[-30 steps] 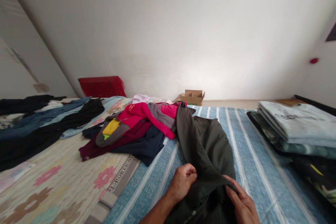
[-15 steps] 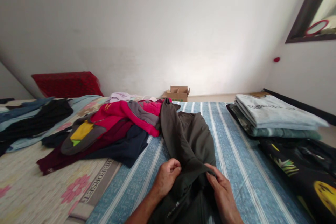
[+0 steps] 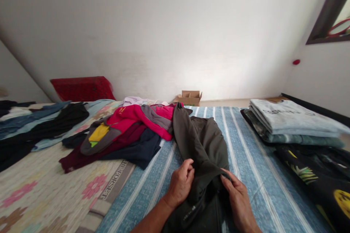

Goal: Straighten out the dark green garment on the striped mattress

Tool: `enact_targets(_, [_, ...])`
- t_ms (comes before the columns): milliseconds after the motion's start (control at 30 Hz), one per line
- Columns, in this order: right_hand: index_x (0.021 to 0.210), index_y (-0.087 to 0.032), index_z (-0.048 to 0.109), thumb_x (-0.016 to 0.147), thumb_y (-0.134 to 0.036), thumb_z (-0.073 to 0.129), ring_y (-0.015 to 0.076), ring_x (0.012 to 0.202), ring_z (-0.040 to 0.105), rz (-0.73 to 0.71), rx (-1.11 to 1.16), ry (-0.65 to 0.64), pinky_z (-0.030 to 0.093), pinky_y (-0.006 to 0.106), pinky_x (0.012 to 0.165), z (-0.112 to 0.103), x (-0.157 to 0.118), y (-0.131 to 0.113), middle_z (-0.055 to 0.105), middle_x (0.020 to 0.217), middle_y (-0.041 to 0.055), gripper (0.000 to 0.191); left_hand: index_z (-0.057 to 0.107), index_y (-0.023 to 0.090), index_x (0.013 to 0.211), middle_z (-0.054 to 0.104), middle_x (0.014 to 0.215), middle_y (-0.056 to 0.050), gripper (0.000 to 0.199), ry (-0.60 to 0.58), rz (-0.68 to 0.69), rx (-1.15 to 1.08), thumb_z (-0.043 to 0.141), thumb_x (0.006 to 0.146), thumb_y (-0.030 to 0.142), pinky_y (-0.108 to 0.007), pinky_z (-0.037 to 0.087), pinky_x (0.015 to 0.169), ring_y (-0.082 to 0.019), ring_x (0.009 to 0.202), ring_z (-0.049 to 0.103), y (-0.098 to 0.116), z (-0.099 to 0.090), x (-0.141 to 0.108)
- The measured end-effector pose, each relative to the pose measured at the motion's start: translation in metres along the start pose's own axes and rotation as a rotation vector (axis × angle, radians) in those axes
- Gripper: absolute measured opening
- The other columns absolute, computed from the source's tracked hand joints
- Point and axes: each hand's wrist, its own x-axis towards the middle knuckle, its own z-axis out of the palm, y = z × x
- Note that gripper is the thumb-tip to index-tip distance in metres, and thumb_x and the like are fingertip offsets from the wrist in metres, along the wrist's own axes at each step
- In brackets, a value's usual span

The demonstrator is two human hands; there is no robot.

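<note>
A dark olive garment (image 3: 203, 145) lies lengthwise on the blue striped bedding, with one long sleeve or leg stretched away from me. Small pale lettering shows near its close end; whether it is a jacket or trousers I cannot tell. My left hand (image 3: 182, 182) is closed at the garment's left edge, fingers curled in and pinching cloth. On the other side my right hand (image 3: 237, 194) pinches a raised fold between thumb and fingers, its fingertips partly hidden by the cloth. Between the hands the fabric bunches into a dark hollow.
Left of the garment lies a heap with a pink and grey jacket (image 3: 131, 114) and a navy piece (image 3: 136, 149). Folded clothes (image 3: 290, 116) are stacked at right, beyond a black printed garment (image 3: 308, 174). A cardboard box (image 3: 190, 98) stands by the wall.
The view has shifted slightly, so the scene sits a little further right. Both hands keep their hold on the olive garment, the left slightly higher in the view.
</note>
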Motion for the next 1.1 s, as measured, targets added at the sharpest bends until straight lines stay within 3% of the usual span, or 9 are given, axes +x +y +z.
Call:
enact_targets(167, [0.097, -0.020, 0.067, 0.069, -0.041, 0.070, 0.0240, 0.091, 0.062, 0.059, 0.129, 0.045, 0.048, 0.033, 0.080, -0.001, 0.000, -0.002, 0.069, 0.092, 0.0032, 0.035, 0.046, 0.020, 0.114, 0.062, 0.092, -0.006, 0.032, 0.028, 0.195, 0.114, 0.039, 0.084, 0.013, -0.025, 0.049, 0.077, -0.015, 0.085, 0.061, 0.008, -0.008, -0.003])
enact_targets(300, [0.097, -0.019, 0.067, 0.069, -0.041, 0.071, 0.0240, 0.088, 0.063, 0.102, 0.225, 0.106, 0.049, 0.034, 0.078, -0.004, 0.003, -0.003, 0.070, 0.092, 0.0038, 0.036, 0.043, 0.018, 0.121, 0.060, 0.105, -0.009, 0.039, -0.026, 0.434, 0.207, 0.036, 0.085, 0.007, -0.028, 0.049, 0.086, -0.017, 0.101, 0.058, 0.013, -0.020, -0.010])
enact_targets(400, [0.100, -0.020, 0.065, 0.067, -0.040, 0.072, 0.0242, 0.087, 0.064, 0.129, 0.304, 0.123, 0.049, 0.036, 0.078, -0.007, 0.005, -0.002, 0.070, 0.093, 0.0037, 0.039, 0.038, 0.017, 0.128, 0.056, 0.117, -0.011, 0.046, -0.089, 0.533, 0.275, 0.034, 0.084, 0.004, -0.031, 0.046, 0.094, -0.018, 0.114, 0.051, 0.014, -0.030, -0.016])
enact_targets(667, [0.092, -0.019, 0.066, 0.067, -0.043, 0.071, 0.0250, 0.083, 0.065, 0.149, 0.301, 0.155, 0.049, 0.037, 0.076, -0.005, 0.005, -0.008, 0.070, 0.091, 0.0039, 0.035, 0.033, 0.019, 0.136, 0.044, 0.134, -0.012, 0.048, -0.201, 0.514, 0.306, 0.036, 0.088, 0.013, -0.035, 0.043, 0.099, -0.021, 0.123, 0.043, 0.015, -0.041, -0.016])
enact_targets(900, [0.093, -0.020, 0.066, 0.069, -0.042, 0.070, 0.0239, 0.084, 0.064, 0.143, 0.304, 0.122, 0.048, 0.037, 0.079, -0.008, 0.006, -0.007, 0.070, 0.093, 0.0032, 0.033, 0.021, 0.026, 0.141, 0.030, 0.145, -0.009, 0.056, -0.300, 0.436, 0.249, 0.041, 0.089, 0.018, -0.034, 0.040, 0.101, -0.020, 0.126, 0.039, 0.018, -0.027, 0.003])
enact_targets(1100, [0.093, -0.020, 0.066, 0.070, -0.041, 0.070, 0.0241, 0.086, 0.063, 0.116, 0.294, 0.088, 0.048, 0.036, 0.079, -0.007, 0.006, -0.009, 0.070, 0.093, 0.0036, 0.032, 0.034, 0.024, 0.136, 0.042, 0.137, -0.006, 0.053, -0.332, 0.389, 0.083, 0.047, 0.085, 0.020, -0.032, 0.036, 0.103, -0.018, 0.124, 0.041, 0.029, -0.017, 0.024])
